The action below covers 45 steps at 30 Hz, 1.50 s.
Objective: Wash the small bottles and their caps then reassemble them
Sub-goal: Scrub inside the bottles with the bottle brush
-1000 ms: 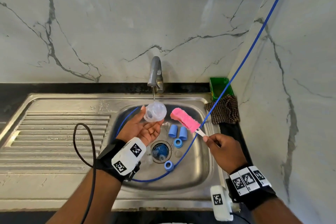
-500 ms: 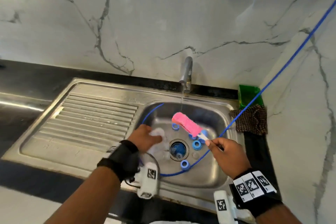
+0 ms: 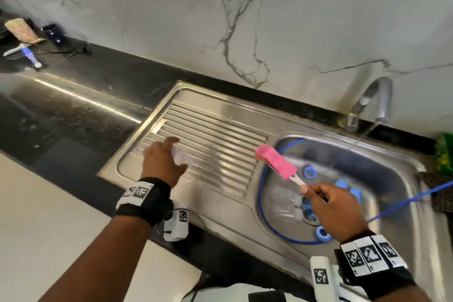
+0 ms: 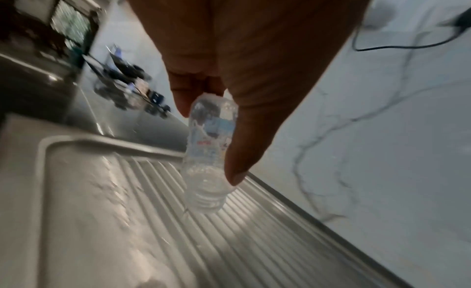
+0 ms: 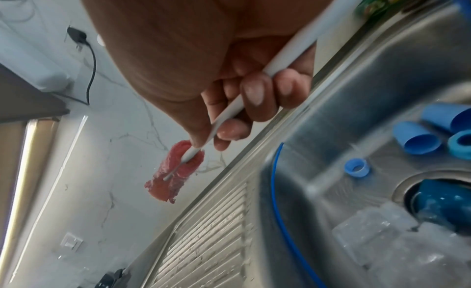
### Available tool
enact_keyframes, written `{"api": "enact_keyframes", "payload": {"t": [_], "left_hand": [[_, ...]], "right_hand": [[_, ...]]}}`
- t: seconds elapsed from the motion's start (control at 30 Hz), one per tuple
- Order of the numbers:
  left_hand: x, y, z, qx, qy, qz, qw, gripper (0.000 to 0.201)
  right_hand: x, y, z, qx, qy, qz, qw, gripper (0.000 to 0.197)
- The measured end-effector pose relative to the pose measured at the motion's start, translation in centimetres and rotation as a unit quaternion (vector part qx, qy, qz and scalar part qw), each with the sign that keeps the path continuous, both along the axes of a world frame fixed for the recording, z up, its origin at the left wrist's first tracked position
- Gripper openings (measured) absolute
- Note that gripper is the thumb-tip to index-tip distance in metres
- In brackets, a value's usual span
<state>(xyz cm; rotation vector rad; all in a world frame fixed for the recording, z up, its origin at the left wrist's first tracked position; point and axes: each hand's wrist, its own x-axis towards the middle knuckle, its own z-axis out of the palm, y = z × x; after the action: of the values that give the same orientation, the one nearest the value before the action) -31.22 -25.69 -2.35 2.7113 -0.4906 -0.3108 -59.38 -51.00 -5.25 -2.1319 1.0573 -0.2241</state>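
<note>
- Moved off the basin since a moment ago: left hand [image 3: 161,164] now over the drainboard [image 3: 220,144], pinching a clear bottle [image 4: 210,151] neck-down.
- Right hand [image 3: 333,208] curled round the pink brush [image 3: 275,162] handle, above the basin's left edge.
- Farther in: more bottles [image 3: 284,206] and blue caps [image 3: 309,172] lying on the basin floor.
- Step in hand, probably: parking one rinsed bottle; next, releasing it and fetching another.

Head view: bright, even daylight; glare streak along the black counter [image 3: 73,95]; edges bowed by the wide lens. Motion blur throughout. Wrist views dimmer, soft-focused; palms shadowed, backgrounds smeared.
</note>
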Motion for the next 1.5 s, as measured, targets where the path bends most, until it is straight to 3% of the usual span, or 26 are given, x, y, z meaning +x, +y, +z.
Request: {"api": "enact_keyframes", "payload": {"t": [0.13, 0.27, 0.67, 0.83, 0.97, 1.03, 1.2, 1.37, 1.5], "left_hand": [[6.5, 6.1, -1.0, 0.049, -0.018, 0.057, 0.997, 0.060], [9.9, 8.7, -2.6, 0.070, -0.012, 0.083, 0.994, 0.062], [9.8, 9.3, -4.1, 0.063, 0.028, 0.089, 0.994, 0.084], [7.5, 7.2, -2.7, 0.069, -0.046, 0.090, 0.993, 0.097], [3.8, 1.4, -2.0, -0.030, -0.121, 0.027, 0.992, 0.086], [1.1, -2.5, -2.0, -0.067, -0.133, -0.051, 0.988, 0.077], [-7.5, -13.7, -3.8, -0.127, -0.073, -0.239, 0.960, 0.054], [-12.1, -23.1, -6.7, 0.004, 0.008, -0.360, 0.933, 0.048], [-14.3, -28.5, -10.1, 0.139, 0.043, -0.378, 0.914, 0.046]], "right_hand": [[5.1, 2.6, -0.2, 0.000, 0.020, 0.013, 1.000, 0.034], [7.9, 3.6, -0.5, 0.004, 0.038, 0.008, 0.999, 0.035], [9.0, 3.7, 0.1, -0.003, 0.036, 0.015, 0.999, 0.031], [6.8, 2.1, -0.1, 0.000, 0.024, -0.003, 1.000, 0.031], [3.1, -0.6, -0.3, 0.001, 0.015, -0.042, 0.999, 0.029], [0.8, -2.1, -0.3, 0.004, 0.019, -0.062, 0.998, 0.029], [-5.8, -5.9, -1.1, 0.014, 0.038, -0.124, 0.991, 0.030], [-10.6, -8.1, -2.0, 0.021, 0.027, -0.167, 0.985, 0.026], [-12.8, -9.6, -3.0, 0.032, 0.018, -0.174, 0.984, 0.029]]}}
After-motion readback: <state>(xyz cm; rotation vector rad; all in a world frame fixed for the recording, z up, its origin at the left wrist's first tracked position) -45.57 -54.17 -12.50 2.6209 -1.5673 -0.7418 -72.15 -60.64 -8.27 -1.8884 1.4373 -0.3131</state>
